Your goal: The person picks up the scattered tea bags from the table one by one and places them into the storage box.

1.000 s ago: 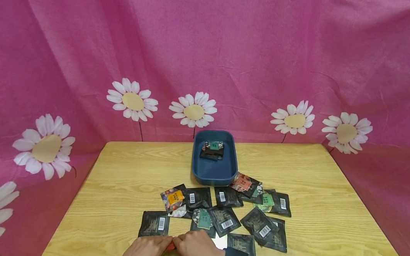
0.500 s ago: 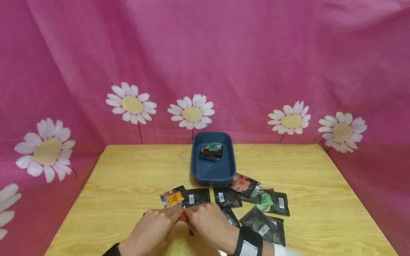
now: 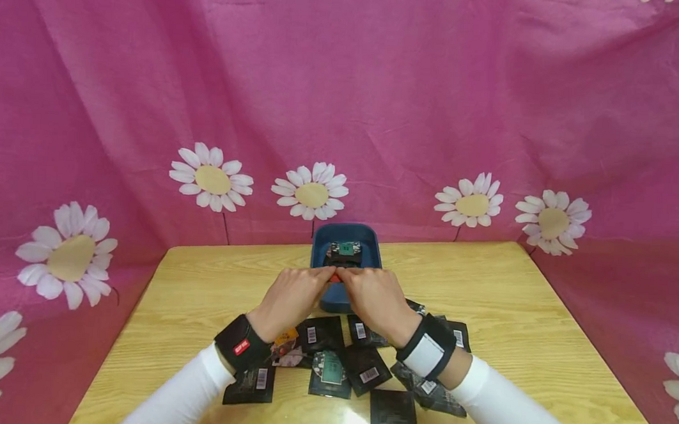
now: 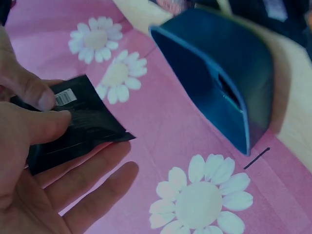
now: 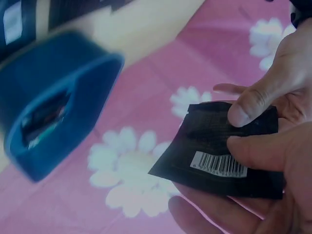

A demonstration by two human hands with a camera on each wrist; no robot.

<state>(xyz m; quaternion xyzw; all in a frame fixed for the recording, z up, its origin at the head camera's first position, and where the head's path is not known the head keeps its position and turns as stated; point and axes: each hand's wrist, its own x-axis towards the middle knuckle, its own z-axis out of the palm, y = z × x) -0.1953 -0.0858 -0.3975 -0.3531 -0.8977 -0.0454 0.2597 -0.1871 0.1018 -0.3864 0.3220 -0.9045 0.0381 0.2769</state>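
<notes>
Both hands hold one black sachet [image 5: 209, 131] between them, its barcode side facing the person and a red patch showing at its upper edge in the head view. My left hand [image 3: 291, 299] pinches it with the thumb on the barcode side and fingers behind. From the other side my right hand [image 3: 378, 300] grips it the same way, thumb close to the left thumb. The sachet is raised in front of the blue tray [image 3: 375, 259], overlapping its near part in the head view. Inside the tray lie a few stacked sachets [image 3: 345, 249], the top one with a green label.
Several black sachets, such as one with a green label [image 3: 330, 373] and one with a barcode [image 3: 393, 414], lie scattered on the wooden table [image 3: 209, 282] under and around the forearms. A pink cloth [image 3: 391, 112] with daisies hangs behind and at the sides.
Both hands have moved forward and up from the table's front edge to the tray, carrying the sachet. The sachets they covered on the table now show again.
</notes>
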